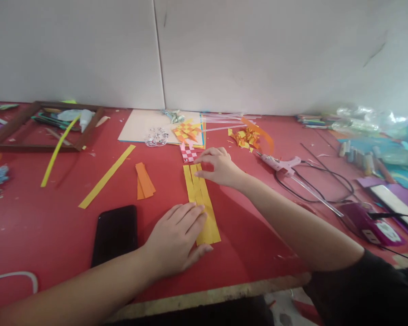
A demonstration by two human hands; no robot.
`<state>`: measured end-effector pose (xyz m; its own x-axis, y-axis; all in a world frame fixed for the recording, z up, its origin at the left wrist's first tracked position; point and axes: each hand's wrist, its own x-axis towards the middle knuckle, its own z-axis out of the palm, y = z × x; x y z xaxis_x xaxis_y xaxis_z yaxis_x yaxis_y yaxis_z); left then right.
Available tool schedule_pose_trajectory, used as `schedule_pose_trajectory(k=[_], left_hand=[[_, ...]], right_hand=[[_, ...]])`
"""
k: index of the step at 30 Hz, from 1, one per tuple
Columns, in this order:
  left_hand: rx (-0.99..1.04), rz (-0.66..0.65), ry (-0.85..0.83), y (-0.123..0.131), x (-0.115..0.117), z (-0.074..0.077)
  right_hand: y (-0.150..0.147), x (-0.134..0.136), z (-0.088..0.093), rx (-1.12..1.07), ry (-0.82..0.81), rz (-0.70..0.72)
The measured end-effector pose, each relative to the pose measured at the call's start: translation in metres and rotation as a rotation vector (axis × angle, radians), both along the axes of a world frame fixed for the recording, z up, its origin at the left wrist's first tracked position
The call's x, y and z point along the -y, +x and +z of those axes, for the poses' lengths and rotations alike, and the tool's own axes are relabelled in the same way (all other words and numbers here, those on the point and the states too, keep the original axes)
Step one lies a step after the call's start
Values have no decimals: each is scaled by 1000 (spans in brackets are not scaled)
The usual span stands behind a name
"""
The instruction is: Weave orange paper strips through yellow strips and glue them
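Flat yellow paper strips (pixel 209 222) lie side by side near the front edge of the red-topped bench (pixel 170 176), their long sides running toward the back edge. The left hand (pixel 177 240) rests palm down across their near part, fingers extended and thumb out to the side. Over the far ends, the right hand (pixel 221 167) is curved with thumb and forefinger apart; from here I can't tell whether its thumb touches paper. I'd judge the strips are being lined up; the next move would call for a steady left palm and a light nudge on the far ends.

Just beyond sits a pink-and-white checkered woven paper piece (pixel 189 155). Short orange paper strips (pixel 144 183) lie to the left, with a black phone (pixel 115 233) nearer the front edge. A pink glue gun (pixel 284 164) lies toward the right.
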<state>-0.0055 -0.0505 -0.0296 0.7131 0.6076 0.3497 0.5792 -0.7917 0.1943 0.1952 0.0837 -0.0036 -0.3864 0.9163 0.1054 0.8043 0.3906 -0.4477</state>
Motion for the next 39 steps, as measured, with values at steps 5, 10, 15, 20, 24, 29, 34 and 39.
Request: schedule_pose_trajectory(k=[5,10,15,20,24,29,34,39], left_hand=[[-3,6,-13,0,-1,0],[8,5,-29,0,-1,-1],[9,-1,-53,0,-2,-1],[5,0,-55,1,-2,-2],[-7,4,-45,1,-2,-3],[-16,4,-40,1,-2,-3],[-5,12,-34,2,-2,-3],[-5,9,-56,2,-3,-2]], right_hand=[[-3,-4,-3,79,-9,57],[-3,-3,-10,95,41,70],[-3,-1,-13,94,83,80],[-4,0,-15,86,100,86],[-5,2,-17,61,130,96],[-7,7,-15,6,143,61],[-3,19,0,-156,28,4],[4,41,20,-418,-250,6]])
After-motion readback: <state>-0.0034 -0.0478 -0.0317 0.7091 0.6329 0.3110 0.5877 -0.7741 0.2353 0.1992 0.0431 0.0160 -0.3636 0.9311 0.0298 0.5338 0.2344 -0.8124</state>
